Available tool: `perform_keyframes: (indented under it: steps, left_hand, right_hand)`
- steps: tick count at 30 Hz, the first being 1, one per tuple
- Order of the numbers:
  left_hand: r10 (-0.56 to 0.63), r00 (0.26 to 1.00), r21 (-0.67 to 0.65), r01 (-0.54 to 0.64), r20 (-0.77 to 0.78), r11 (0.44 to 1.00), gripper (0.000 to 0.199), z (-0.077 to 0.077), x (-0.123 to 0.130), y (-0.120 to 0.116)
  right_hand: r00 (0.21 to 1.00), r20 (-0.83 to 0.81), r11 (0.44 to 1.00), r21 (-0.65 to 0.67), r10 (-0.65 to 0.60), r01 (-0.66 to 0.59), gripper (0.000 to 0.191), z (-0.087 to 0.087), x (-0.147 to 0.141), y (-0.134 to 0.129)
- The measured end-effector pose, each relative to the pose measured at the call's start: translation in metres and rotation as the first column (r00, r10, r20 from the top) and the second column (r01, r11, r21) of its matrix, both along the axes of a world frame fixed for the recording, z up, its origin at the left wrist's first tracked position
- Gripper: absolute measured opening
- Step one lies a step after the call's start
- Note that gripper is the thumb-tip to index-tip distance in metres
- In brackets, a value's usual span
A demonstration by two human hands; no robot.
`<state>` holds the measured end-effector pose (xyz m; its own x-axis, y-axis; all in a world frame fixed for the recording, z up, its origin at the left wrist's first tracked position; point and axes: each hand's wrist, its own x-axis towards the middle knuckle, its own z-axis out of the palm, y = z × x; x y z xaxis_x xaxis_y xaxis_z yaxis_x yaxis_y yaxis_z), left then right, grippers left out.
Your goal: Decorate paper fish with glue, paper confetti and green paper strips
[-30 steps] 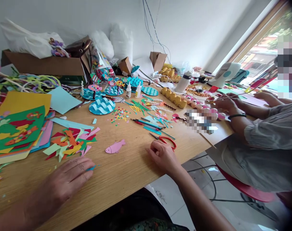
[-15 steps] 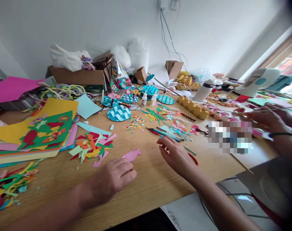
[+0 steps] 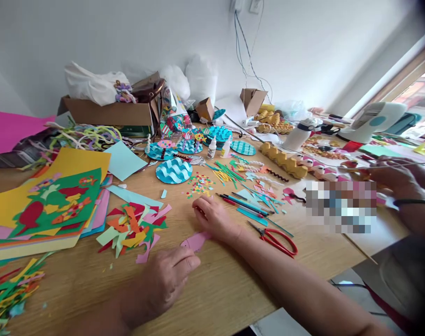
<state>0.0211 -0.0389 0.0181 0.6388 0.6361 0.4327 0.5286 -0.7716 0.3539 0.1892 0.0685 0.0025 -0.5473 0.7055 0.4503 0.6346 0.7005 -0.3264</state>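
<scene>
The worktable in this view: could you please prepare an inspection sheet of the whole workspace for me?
Surface: wooden table, bare wood showing near the front edge.
Things in work: pink paper fish, between the two hands; red-handled scissors, right of it.
Clutter: mixed paper scraps, small confetti dots and a heap of thin strips, all loose.
Hands: left hand at the fish's head end, right hand near its tail; whether either grips anything cannot be told.
Cables: thin wires hang down the wall; none seen touching the fish or scissors.
Surroundings: another person's hands at the far right; window behind.
</scene>
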Motion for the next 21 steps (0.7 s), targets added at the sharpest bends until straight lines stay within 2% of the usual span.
perform_keyframes:
  steps: [3, 8, 13, 21]
  left_hand:
    - [-0.016, 1.000, -0.083, 0.018, 0.024, 0.996, 0.031, -0.001, 0.001, 0.002]
    - [-0.002, 0.998, -0.185, 0.012, 0.056, 0.983, 0.034, -0.005, 0.001, 0.004]
    - [0.020, 0.995, -0.126, -0.008, 0.093, 0.992, 0.041, -0.009, -0.002, 0.009]
    - [0.054, 0.974, -0.037, -0.047, 0.219, 0.998, 0.039, -0.003, -0.010, 0.020]
  right_hand:
    - [0.999, -0.032, 1.000, -0.007, -0.006, 0.006, 0.016, 0.004, 0.008, 0.001]
    - [0.999, 0.023, 0.999, -0.022, 0.041, -0.040, 0.016, 0.004, 0.009, 0.002]
    - [1.000, 0.023, 1.000, -0.008, 0.016, -0.015, 0.016, -0.002, 0.009, 0.004]
    - [0.998, -0.004, 0.997, 0.026, -0.068, 0.068, 0.017, 0.003, 0.011, 0.005]
